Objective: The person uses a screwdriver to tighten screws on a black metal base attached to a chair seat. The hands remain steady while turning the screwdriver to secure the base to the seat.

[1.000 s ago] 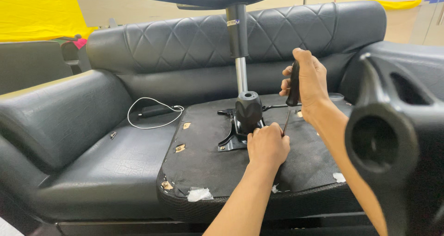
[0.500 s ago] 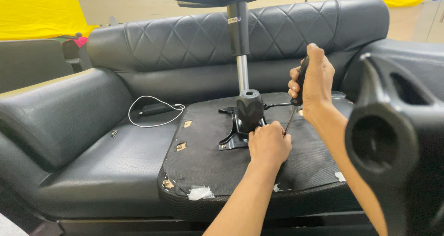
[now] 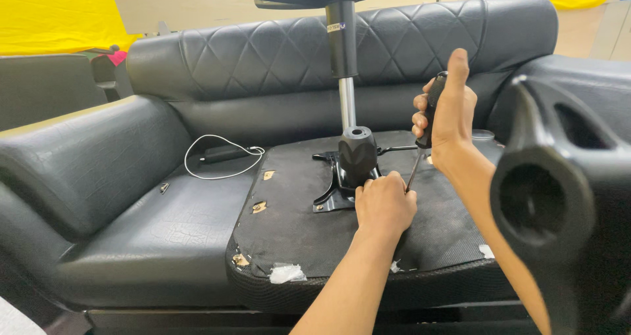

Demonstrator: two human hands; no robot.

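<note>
- Gripping the black handle of a long-shafted screwdriver (image 3: 426,121), the right hand (image 3: 450,111) is closing its fingers around it with the thumb pointing straight up, and the thin metal shaft is slanting down and to the left.
- Resting on the upturned seat, the left hand (image 3: 383,203) is curling its fingers in a loose fist just beside the screwdriver's tip; whether it is pinching anything cannot be told.
- The tip is meeting the surface right at the left hand's knuckles, at the right edge of the black metal mounting plate (image 3: 335,187).
- The plate is sitting on the fabric-covered underside of a black office-chair seat (image 3: 296,223), which is lying upside down on the black leather sofa (image 3: 131,203).
- A black-and-silver gas-lift column (image 3: 346,79) is standing upright from a rounded black hub (image 3: 357,152) on the plate, rising out of the top of the view.
- A thin white cable loop (image 3: 217,157) is lying on the sofa cushion to the left, well apart from both hands.
- A black plastic chair armrest (image 3: 552,190) is filling the near right of the view.
</note>
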